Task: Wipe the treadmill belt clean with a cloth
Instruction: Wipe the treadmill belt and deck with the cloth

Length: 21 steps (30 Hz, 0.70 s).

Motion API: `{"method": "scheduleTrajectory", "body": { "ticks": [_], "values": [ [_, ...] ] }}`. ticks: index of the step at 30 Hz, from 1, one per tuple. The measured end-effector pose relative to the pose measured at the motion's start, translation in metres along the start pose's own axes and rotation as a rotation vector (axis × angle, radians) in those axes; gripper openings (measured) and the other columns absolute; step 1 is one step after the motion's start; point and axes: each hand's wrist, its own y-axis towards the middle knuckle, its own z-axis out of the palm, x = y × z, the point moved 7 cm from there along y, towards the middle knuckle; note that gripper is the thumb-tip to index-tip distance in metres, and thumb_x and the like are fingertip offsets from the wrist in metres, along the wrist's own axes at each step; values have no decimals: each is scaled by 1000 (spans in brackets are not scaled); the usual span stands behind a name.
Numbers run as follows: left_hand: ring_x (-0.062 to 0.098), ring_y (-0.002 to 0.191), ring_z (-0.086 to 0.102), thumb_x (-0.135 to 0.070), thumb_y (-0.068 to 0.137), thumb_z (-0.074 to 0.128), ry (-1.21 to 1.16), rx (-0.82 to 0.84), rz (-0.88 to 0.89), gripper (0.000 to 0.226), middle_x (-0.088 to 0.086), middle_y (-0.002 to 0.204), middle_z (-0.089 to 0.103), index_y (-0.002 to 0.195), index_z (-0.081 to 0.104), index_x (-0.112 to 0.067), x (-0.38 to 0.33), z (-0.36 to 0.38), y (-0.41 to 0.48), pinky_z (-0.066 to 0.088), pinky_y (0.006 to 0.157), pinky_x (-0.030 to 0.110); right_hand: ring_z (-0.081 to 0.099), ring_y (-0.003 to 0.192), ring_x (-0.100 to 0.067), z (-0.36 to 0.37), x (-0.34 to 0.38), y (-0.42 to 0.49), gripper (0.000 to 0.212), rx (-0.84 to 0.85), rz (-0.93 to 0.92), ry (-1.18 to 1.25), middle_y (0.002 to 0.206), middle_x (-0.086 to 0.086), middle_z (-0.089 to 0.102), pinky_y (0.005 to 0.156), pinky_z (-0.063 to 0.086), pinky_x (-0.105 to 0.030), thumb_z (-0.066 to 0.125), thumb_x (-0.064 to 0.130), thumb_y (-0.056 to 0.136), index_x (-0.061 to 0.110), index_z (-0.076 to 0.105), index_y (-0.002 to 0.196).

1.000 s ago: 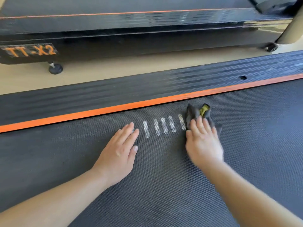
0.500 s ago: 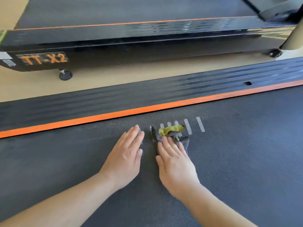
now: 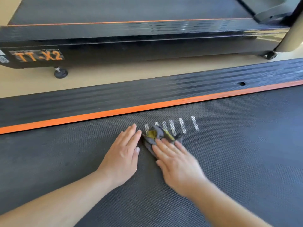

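**Both hands flat on the belt, cloth under the right**

The treadmill belt (image 3: 246,145) filled the lower half of the frame, dark and finely textured; the left hand (image 3: 121,158) lay palm down on it just left of centre, fingers straight and close together, holding nothing; the right hand (image 3: 178,166), slightly blurred, lay just right of centre with its fingers stretched out flat, their tips pressing on the near part of the cloth (image 3: 153,140) rather than curling round it.

The cloth was a crumpled dark grey rag with yellow-green patches; it sat on the belt at the centre of the frame, bunched up beyond the right fingertips and just beside the left hand's fingers; whether it touched the left hand could not be told. It covered the lower left end of a row of short white dashes (image 3: 182,126) printed on the belt; the rest of the row ran off to the right of it, uncovered.

Above the belt an orange stripe (image 3: 114,113) crossed the frame on a slant, rising to the right; beyond it ran the black ribbed side rail (image 3: 114,95), with a small hole (image 3: 242,83) towards the right edge. A strip of pale floor (image 3: 131,71) separated this from a second treadmill (image 3: 131,41) across the top of the frame; its side bore an orange label (image 3: 37,55) reading TT-X2 at the upper left, with a round foot (image 3: 61,72) on the floor just beneath.
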Motion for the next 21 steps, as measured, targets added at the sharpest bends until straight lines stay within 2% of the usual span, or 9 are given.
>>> {"method": "scheduleTrajectory", "body": {
  "ticks": [2,4,6,9,12,14,18,19,21],
  "values": [
    [8,157,-3,-37,104,17,6,31,-12,62,-2,172,3,162,22,-14,1,-2,-3,2,128,31,31,154,-13,-14,-56,1,57,4,164,-84,166,8,36,124,14,-41,27,46,103,31,44,155],
    [6,156,-6,-34,105,20,-2,40,-21,61,-4,172,-1,163,18,-15,1,-6,-5,0,128,30,13,159,-14,-27,-116,5,57,2,494,-48,173,6,16,127,9,-43,18,44,107,29,27,162],
    [6,157,-7,-33,105,20,7,42,-5,60,-3,172,-1,163,17,-16,-1,-8,-4,2,128,32,14,158,-22,-28,-114,15,60,-39,626,35,173,-2,18,126,13,-46,15,42,107,21,30,160],
    [11,158,3,-34,105,18,0,-5,-13,61,1,172,8,161,24,-13,1,-10,-1,11,129,38,45,142,-33,-4,-18,15,50,-86,293,66,152,-12,51,115,32,-50,32,35,99,12,60,133],
    [11,157,6,-35,104,19,-8,-22,-4,62,2,171,11,160,28,-11,-1,-9,-3,7,128,33,48,144,-18,4,19,-14,49,40,-57,41,153,4,55,119,26,-41,42,41,100,23,63,141],
    [6,157,-2,-34,105,19,-13,-7,-3,60,-2,171,5,161,25,-13,-4,-8,-7,0,127,27,46,146,-14,-7,-40,-10,53,-37,41,-29,156,7,51,120,21,-39,37,44,100,28,58,146],
    [3,156,-9,-29,108,24,-8,24,21,57,-5,171,-1,162,18,-15,-16,-4,-11,-1,128,28,6,160,-15,-31,-141,-20,58,-40,648,110,174,3,8,129,6,-40,19,42,110,24,21,165],
    [6,157,-6,-30,108,24,2,26,42,57,-3,171,1,162,20,-14,-23,-1,-9,1,128,30,3,160,-16,-26,-129,-29,58,-68,658,127,174,2,6,130,3,-40,18,42,110,23,20,165],
    [13,157,5,-33,105,22,3,34,91,60,1,171,10,161,26,-11,-43,9,-4,1,127,28,9,160,-17,-9,-79,-60,58,-82,461,102,173,2,14,130,2,-38,19,42,110,22,28,164]
  ]
}}
